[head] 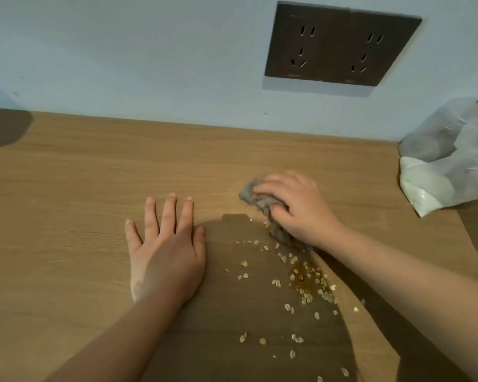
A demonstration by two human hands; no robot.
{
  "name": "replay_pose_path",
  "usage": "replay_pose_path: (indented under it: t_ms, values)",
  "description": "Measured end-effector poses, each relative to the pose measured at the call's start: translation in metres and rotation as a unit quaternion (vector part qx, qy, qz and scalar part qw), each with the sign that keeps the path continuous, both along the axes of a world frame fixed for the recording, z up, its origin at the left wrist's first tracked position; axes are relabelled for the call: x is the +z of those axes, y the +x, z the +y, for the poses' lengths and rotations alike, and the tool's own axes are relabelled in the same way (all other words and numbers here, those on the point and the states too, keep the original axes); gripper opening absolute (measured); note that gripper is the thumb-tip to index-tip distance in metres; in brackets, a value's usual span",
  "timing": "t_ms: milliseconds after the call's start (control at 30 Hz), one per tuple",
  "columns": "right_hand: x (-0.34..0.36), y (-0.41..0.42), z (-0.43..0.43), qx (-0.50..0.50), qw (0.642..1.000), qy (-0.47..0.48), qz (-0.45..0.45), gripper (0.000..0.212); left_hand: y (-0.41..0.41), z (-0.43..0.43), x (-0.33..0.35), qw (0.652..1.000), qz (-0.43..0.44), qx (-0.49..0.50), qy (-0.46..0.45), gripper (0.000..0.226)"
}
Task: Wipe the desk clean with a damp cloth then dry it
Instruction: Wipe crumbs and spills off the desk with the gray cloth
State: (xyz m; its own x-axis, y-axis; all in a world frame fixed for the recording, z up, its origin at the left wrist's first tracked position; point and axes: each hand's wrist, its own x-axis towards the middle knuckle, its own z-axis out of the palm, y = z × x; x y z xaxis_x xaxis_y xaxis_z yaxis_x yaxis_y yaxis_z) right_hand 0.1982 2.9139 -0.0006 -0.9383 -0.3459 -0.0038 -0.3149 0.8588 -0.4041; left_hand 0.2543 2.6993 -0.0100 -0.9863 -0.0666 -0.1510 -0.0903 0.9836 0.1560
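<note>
The right hand (295,208) grips a bunched grey cloth (262,202) just beyond scattered oat flakes (301,282), ready to sweep them; the left hand (166,244) lies flat, fingers spread, bracing on the bench (66,188).

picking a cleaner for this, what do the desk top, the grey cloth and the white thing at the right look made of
Desk: matt wood-grain laminate or veneer; even, fine grain lines. Grey cloth: soft, fuzzy fabric, perhaps microfibre, bunched under the right hand. White thing: thin crumpled sheet with a slight sheen, plastic or nonwoven; unclear which.
</note>
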Motion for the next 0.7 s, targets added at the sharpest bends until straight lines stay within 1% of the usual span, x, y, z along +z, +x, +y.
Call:
replay_pose_path:
  t_ms: [33, 67, 100, 133, 167, 233, 267, 333, 400, 500, 567, 600, 633, 700]
  values:
    - [0.002, 0.02, -0.003, 0.072, 0.997, -0.009, -0.011, 0.042, 0.0, 0.0, 0.0, 1.0, -0.003, -0.001, -0.001, 0.056]
    - [0.004, 0.031, 0.0, 0.123, 0.992, -0.006, -0.006, 0.043, 0.0, -0.001, 0.0, 1.0, -0.005, -0.001, 0.0, 0.056]
    - [0.006, 0.031, 0.007, 0.142, 0.99, 0.006, 0.011, 0.043, 0.0, -0.001, 0.0, 1.0, -0.004, -0.002, -0.001, 0.056]
    - [0.006, 0.019, 0.015, 0.115, 0.993, 0.027, 0.024, 0.042, 0.0, -0.001, -0.001, 1.0, -0.003, -0.004, -0.003, 0.056]
    - [0.005, 0.0, 0.023, 0.051, 0.997, 0.049, 0.03, 0.043, 0.0, -0.001, -0.001, 1.0, -0.001, -0.006, -0.006, 0.056]
    - [0.003, -0.038, 0.032, -0.072, 0.994, 0.075, 0.044, 0.045, 0.001, -0.002, -0.003, 1.0, 0.005, -0.005, -0.007, 0.056]
    - [0.001, -0.049, 0.03, -0.101, 0.99, 0.08, 0.048, 0.047, 0.001, -0.003, -0.003, 1.0, 0.009, -0.003, -0.007, 0.056]
    - [-0.003, -0.04, 0.021, -0.098, 0.992, 0.077, 0.031, 0.046, 0.0, -0.002, -0.003, 1.0, 0.01, -0.008, -0.012, 0.055]
    - [-0.005, 0.0, 0.014, -0.005, 0.998, 0.06, 0.034, 0.043, 0.0, -0.001, -0.004, 1.0, 0.008, -0.007, -0.022, 0.055]
    - [0.004, 0.075, 0.009, 0.141, 0.989, 0.014, 0.041, 0.043, -0.002, -0.001, -0.005, 1.0, 0.006, -0.015, -0.025, 0.054]
    - [0.007, 0.1, 0.013, 0.194, 0.981, -0.005, 0.011, 0.043, 0.0, -0.001, -0.006, 0.999, 0.012, -0.023, -0.024, 0.054]
    - [0.011, 0.102, 0.017, 0.18, 0.983, -0.017, 0.008, 0.043, 0.002, -0.001, -0.005, 0.999, 0.013, -0.031, -0.026, 0.054]
    - [0.016, 0.098, 0.023, 0.128, 0.991, -0.029, 0.026, 0.044, 0.004, -0.002, -0.005, 0.998, 0.014, -0.047, -0.027, 0.055]
    - [0.022, 0.079, 0.049, -0.037, 0.997, -0.025, 0.067, 0.042, 0.011, -0.004, -0.005, 0.995, 0.011, -0.098, -0.032, 0.055]
